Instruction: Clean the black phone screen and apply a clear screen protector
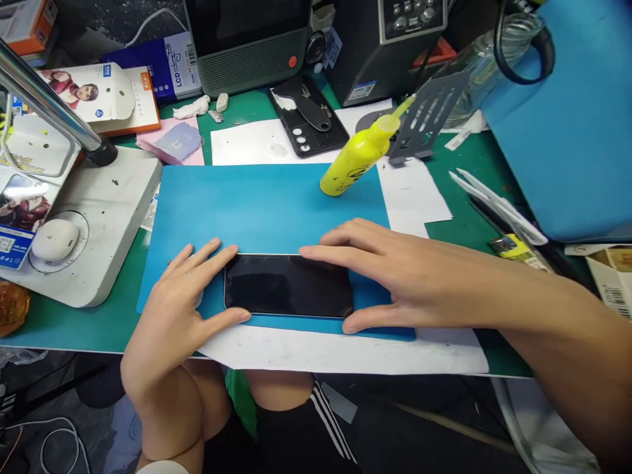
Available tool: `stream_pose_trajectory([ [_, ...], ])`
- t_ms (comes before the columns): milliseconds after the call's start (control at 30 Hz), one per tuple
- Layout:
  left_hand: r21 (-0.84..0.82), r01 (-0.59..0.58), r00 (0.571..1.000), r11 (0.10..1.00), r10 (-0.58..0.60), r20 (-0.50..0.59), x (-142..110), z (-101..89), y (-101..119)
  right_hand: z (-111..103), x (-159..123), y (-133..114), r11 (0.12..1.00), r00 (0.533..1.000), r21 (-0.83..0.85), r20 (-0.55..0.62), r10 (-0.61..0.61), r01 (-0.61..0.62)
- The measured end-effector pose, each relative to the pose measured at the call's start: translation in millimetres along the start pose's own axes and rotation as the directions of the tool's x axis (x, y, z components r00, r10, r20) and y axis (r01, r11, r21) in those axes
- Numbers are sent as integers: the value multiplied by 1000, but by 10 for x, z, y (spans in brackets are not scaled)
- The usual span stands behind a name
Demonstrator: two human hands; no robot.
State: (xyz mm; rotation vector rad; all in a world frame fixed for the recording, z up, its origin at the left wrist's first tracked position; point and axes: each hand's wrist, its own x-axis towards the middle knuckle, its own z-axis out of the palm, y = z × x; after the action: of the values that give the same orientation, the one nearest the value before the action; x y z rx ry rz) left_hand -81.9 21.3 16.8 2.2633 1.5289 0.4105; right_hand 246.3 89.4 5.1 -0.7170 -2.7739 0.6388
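A smartphone (289, 286) with a dark, glossy screen lies lengthwise on a blue mat (247, 204). At its left end my left hand (180, 306) grips it by the long edges, index fingertip at the far edge and thumb at the near one. My right hand (380, 270) spans the right part in the same way, index finger on the far edge, thumb by the near right corner. The other fingers of my left hand are spread over the mat. Behind the phone stands a yellow squeeze bottle (355, 158) with a narrow nozzle, leaning to the right.
A black phone case (311, 118) with a dark tool on it lies at the back. White tweezers (498, 204) rest at right, near a blue panel (567, 131). A white lamp base (118, 217) stands at left, carrying an earbud case (55, 239). White paper (355, 352) lines the front edge.
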Motion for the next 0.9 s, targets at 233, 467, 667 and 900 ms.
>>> stream_pose_trajectory([
  [233, -22, -25, 1000, 999, 25, -3, -3, 29, -40, 5, -10, -14, 1000, 1000, 12, -1, 20, -20],
  [467, 4, -28, 1000, 1000, 28, -8, -13, 24, -18, 38, -32, -4, 999, 1000, 43, -16, 6, -5],
  [667, -7, -15, 1000, 1000, 15, 13, -16, 36, -5, 48, -48, 11, 1000, 1000, 11, -13, -1, 1],
  [900, 4, -22, 999, 1000, 22, 27, -25, 35, -4, 61, -52, 18, 1000, 1000, -14, 8, -5, 5],
])
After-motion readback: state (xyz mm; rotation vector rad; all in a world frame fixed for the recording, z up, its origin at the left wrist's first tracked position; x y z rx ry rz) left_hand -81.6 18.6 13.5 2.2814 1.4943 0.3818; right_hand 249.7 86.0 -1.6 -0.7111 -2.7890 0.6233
